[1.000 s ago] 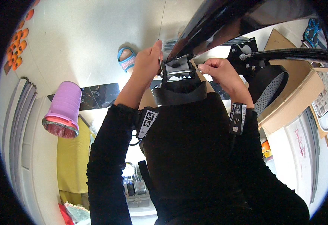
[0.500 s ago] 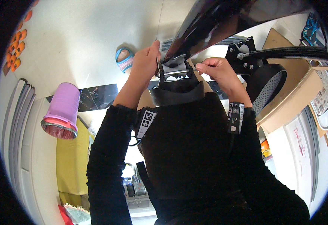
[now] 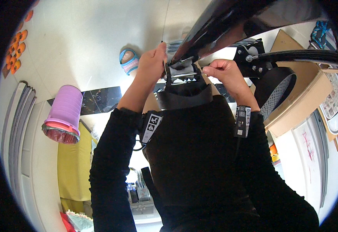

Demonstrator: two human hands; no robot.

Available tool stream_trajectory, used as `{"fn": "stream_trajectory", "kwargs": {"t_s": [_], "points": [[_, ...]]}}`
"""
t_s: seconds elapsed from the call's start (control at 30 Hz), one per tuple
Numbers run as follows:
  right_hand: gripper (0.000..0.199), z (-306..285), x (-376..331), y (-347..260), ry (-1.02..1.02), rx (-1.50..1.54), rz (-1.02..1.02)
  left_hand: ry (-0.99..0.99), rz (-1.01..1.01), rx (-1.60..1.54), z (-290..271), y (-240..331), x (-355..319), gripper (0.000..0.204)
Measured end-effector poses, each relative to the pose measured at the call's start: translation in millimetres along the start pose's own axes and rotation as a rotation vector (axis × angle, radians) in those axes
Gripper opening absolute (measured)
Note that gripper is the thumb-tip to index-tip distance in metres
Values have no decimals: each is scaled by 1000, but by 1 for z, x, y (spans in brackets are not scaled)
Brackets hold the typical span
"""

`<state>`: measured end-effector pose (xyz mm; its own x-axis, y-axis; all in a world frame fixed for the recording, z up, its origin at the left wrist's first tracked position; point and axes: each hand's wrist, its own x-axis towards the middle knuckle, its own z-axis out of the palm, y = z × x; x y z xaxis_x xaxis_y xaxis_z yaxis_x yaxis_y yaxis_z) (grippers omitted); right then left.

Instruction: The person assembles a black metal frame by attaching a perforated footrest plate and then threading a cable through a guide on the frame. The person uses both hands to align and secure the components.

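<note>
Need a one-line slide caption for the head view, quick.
Both hands, left hand and right hand, grip a small metal clamp under a dark slanted tube.

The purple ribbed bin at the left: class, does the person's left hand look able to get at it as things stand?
Probably not right away: the left hand grips the small black-and-silver metal part under the dark frame, and the purple ribbed bin stands well off to the left.

Below me lies a pale tiled floor (image 3: 87, 42); a purple bin (image 3: 62, 112) stands left, cardboard boxes (image 3: 304, 104) right.

Glossy metal tube (image 3: 223, 23); matt cardboard box (image 3: 312, 96).
</note>
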<state>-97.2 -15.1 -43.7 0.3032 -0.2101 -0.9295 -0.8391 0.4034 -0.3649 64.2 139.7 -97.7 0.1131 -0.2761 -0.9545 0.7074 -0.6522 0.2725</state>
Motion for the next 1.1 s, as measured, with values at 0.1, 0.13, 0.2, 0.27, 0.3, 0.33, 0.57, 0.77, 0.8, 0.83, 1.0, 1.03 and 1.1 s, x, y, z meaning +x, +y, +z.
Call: {"fn": "stream_trajectory", "kwargs": {"t_s": [0.1, 0.13, 0.2, 0.27, 0.3, 0.33, 0.57, 0.77, 0.8, 0.83, 1.0, 1.03, 1.1], "points": [[16, -1, 0, -3, -13, 3, 24, 9, -10, -14, 2, 4, -1, 45], [16, -2, 0, -3, -17, 6, 28, 2, -17, -23, 2, 4, 0, 45], [17, -2, 0, -3, -18, 16, 36, -5, -13, -22, 1, 4, 0, 45], [17, -1, 0, -2, -25, 35, 38, 0, -5, -2, 0, 3, 0, 45], [17, -1, 1, -2, -15, 28, 43, -3, 11, 12, -1, 3, 0, 45], [17, -1, 1, -1, -18, 27, 40, 0, 18, 24, -1, 3, 0, 46], [18, -2, 0, -2, -36, 43, 34, 27, 96, 21, 3, -3, 3, 46], [18, -1, 0, -2, -19, -4, 35, 14, 176, 100, -1, -5, 7, 49], [19, -1, 0, -2, -10, 2, 35, 21, 225, 136, -1, -5, 7, 49], [19, 0, 0, -2, -9, 15, 32, 27, 272, 172, -2, -4, 6, 49], [20, -1, -1, -3, -2, 12, 60, 66, 504, 264, -2, 3, -6, 45], [20, 0, -1, -2, 0, 21, 49, 72, 527, 276, -2, 5, -10, 43], [21, 0, 1, -1, -2, 27, 28, 68, 612, 332, -1, 9, -17, 38]]}}
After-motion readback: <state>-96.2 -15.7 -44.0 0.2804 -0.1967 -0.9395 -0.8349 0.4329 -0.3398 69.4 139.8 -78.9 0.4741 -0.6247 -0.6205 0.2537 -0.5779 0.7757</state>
